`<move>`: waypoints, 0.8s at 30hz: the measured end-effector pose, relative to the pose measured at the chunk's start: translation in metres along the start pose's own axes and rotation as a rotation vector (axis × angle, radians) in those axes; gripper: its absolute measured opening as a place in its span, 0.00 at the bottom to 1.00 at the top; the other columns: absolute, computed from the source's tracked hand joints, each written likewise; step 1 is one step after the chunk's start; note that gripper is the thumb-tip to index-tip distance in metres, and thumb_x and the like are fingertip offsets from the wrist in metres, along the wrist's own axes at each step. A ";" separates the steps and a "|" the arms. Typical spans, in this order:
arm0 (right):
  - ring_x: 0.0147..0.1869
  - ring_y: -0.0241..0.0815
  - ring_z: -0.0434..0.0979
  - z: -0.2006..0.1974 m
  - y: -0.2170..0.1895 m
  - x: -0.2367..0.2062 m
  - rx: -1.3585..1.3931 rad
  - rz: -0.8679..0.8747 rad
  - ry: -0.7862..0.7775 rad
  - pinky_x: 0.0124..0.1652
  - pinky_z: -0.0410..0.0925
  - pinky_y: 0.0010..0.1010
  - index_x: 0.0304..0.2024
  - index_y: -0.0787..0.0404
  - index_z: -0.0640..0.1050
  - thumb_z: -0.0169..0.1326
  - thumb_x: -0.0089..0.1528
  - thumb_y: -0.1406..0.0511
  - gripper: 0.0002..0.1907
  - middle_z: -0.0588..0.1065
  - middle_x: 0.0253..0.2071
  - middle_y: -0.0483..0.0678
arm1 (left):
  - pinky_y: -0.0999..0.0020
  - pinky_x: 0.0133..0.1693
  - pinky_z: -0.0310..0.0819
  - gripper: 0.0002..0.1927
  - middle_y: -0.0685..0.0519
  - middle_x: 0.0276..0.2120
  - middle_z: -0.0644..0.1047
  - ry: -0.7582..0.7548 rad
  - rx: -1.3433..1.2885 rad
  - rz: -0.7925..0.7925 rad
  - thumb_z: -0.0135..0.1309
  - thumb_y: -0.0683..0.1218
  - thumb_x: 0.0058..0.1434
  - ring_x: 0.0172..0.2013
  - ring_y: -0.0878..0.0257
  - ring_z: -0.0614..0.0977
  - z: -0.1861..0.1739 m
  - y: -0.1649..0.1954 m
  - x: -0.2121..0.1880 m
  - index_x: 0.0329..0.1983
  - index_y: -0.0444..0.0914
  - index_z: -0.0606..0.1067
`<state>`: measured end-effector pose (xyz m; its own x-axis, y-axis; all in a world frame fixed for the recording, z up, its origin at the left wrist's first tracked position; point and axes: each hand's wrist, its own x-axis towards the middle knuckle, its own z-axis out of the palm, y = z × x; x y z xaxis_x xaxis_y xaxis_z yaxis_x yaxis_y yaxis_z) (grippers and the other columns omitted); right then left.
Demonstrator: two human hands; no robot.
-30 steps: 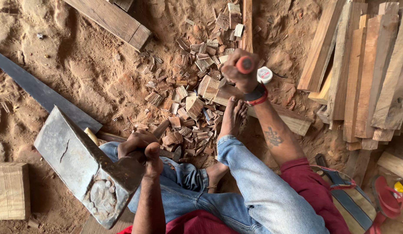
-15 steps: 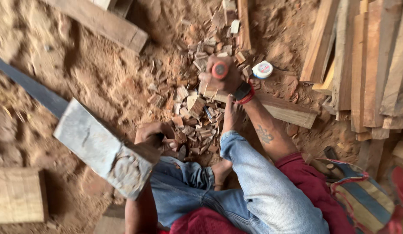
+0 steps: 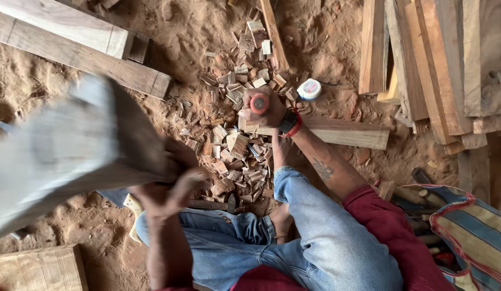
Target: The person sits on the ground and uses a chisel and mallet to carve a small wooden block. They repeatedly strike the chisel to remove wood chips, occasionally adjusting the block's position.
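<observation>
While the left hand point(image 3: 169, 186) grips a raised, blurred broad blade point(image 3: 67, 156), the right hand point(image 3: 264, 108) clasps an upright red-tipped stick point(image 3: 259, 103) over the wood chips point(image 3: 234, 151); strike squarely, fingers well clear

The person wears faded blue jeans point(image 3: 293, 242) with rolled cuffs, and a dark red top point(image 3: 390, 237) whose short sleeve ends just above the right elbow. Beside the right hand point(image 3: 264, 108), the wrist carries a black watch point(image 3: 288, 121) and a red band point(image 3: 297, 125). Up the forearm from the watch sits a dark tattoo point(image 3: 322, 169) (its design too small to tell). The feet are bare.
</observation>
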<state>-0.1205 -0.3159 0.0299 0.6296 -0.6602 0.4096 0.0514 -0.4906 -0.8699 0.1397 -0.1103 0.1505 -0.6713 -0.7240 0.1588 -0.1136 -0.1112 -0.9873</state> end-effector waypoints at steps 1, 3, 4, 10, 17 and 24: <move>0.23 0.34 0.69 0.000 0.003 -0.003 0.003 0.001 -0.006 0.24 0.65 0.30 0.27 0.54 0.70 0.59 0.60 0.55 0.15 0.69 0.22 0.38 | 0.77 0.48 0.80 0.19 0.54 0.45 0.83 -0.164 0.043 0.002 0.56 0.56 0.75 0.46 0.77 0.84 0.002 -0.012 0.006 0.51 0.35 0.78; 0.26 0.35 0.72 0.001 0.012 -0.013 -0.036 0.074 -0.034 0.29 0.68 0.30 0.29 0.55 0.72 0.58 0.61 0.52 0.16 0.72 0.24 0.42 | 0.75 0.42 0.78 0.14 0.53 0.40 0.83 -0.413 -0.678 -0.292 0.50 0.52 0.77 0.40 0.76 0.82 0.003 -0.025 0.030 0.50 0.38 0.78; 0.28 0.36 0.74 0.002 0.019 -0.020 -0.056 0.112 -0.045 0.31 0.69 0.30 0.30 0.55 0.72 0.58 0.61 0.51 0.17 0.73 0.25 0.43 | 0.69 0.33 0.78 0.09 0.50 0.31 0.82 -0.459 -1.453 -0.586 0.53 0.49 0.73 0.30 0.70 0.81 0.003 -0.028 0.044 0.44 0.39 0.77; 0.61 0.46 0.74 0.019 0.060 -0.043 -0.653 -0.295 0.001 0.63 0.69 0.37 0.61 0.62 0.71 0.46 0.70 0.53 0.25 0.73 0.61 0.53 | 0.69 0.18 0.77 0.14 0.44 0.30 0.80 -0.756 -2.153 -0.596 0.55 0.45 0.69 0.18 0.61 0.81 -0.007 -0.026 0.083 0.54 0.35 0.72; 0.23 0.35 0.66 -0.019 0.045 0.000 0.630 0.222 1.043 0.27 0.63 0.29 0.25 0.56 0.69 0.62 0.69 0.64 0.19 0.68 0.22 0.40 | 0.58 0.24 0.76 0.17 0.45 0.24 0.82 -0.925 -2.173 -0.965 0.64 0.52 0.59 0.20 0.55 0.83 -0.056 -0.015 0.017 0.45 0.38 0.76; 0.31 0.37 0.75 -0.069 -0.027 0.002 -0.255 0.021 0.733 0.33 0.70 0.31 0.31 0.57 0.74 0.65 0.65 0.63 0.13 0.73 0.27 0.43 | 0.55 0.32 0.77 0.20 0.45 0.31 0.80 -1.323 -2.167 -1.037 0.66 0.51 0.55 0.30 0.54 0.84 -0.097 0.075 -0.061 0.45 0.35 0.75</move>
<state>-0.1742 -0.3425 0.0733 -0.0500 -0.8346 0.5486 -0.1911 -0.5311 -0.8255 0.1014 -0.0083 0.0678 0.3041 -0.7850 -0.5397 -0.5046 -0.6133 0.6077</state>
